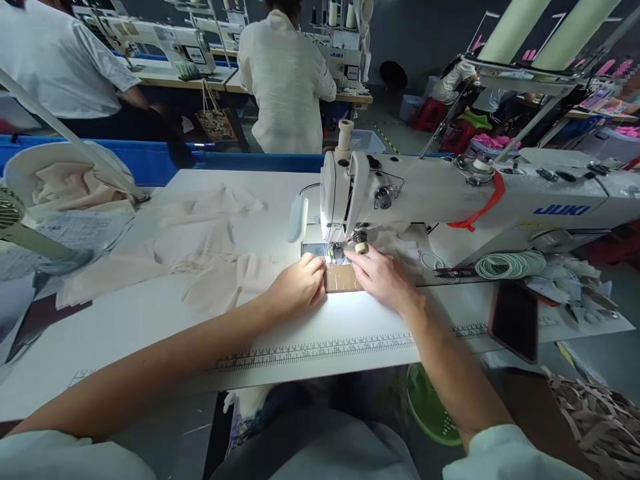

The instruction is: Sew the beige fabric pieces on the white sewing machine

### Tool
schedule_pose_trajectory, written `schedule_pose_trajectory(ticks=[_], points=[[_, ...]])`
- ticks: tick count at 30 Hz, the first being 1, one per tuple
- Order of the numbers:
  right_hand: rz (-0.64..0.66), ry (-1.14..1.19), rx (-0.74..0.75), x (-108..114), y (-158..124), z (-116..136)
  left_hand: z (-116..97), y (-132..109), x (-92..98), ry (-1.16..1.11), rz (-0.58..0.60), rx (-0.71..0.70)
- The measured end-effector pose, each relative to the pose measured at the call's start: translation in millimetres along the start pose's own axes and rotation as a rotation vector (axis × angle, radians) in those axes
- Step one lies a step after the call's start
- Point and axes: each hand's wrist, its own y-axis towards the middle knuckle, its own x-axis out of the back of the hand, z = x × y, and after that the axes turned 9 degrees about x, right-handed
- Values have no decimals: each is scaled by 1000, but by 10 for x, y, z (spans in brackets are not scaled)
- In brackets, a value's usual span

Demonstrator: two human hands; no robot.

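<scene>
Our left hand (300,281) and right hand (383,277) flank the needle area (337,252) of the sewing machine (425,187), fingers curled, though we cannot tell what either pinches; pale cloth (403,247) lies just beyond the right, and we'd do best steering evenly, fingertips well clear.

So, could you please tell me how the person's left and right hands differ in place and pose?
The left hand is at the left side of the brown plate; the right hand is at its right side. The left hand's fingers are curled in, while the right hand's stretch out further. Both are bare and near the needle area of the sewing machine.
</scene>
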Motion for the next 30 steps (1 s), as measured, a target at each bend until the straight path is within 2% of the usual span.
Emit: schedule_pose_trajectory(ticks=[11, 16, 22, 26, 30], points=[[-16, 38, -6, -1, -19, -7, 30, 53, -72, -12, -49, -21], [-82, 111, -99, -97, 6, -20, 22, 44, -78, -49, -70, -15], [-133, 303, -263, -228, 143, -96, 46, 72, -60, 3, -65, -48], [-152, 361, -319, -218, 201, -107, 45, 82, -54, -3, -39, -53], [-191, 352, -322, -156, 134, -58, 41, 86, -59, -49, -4, -23]])
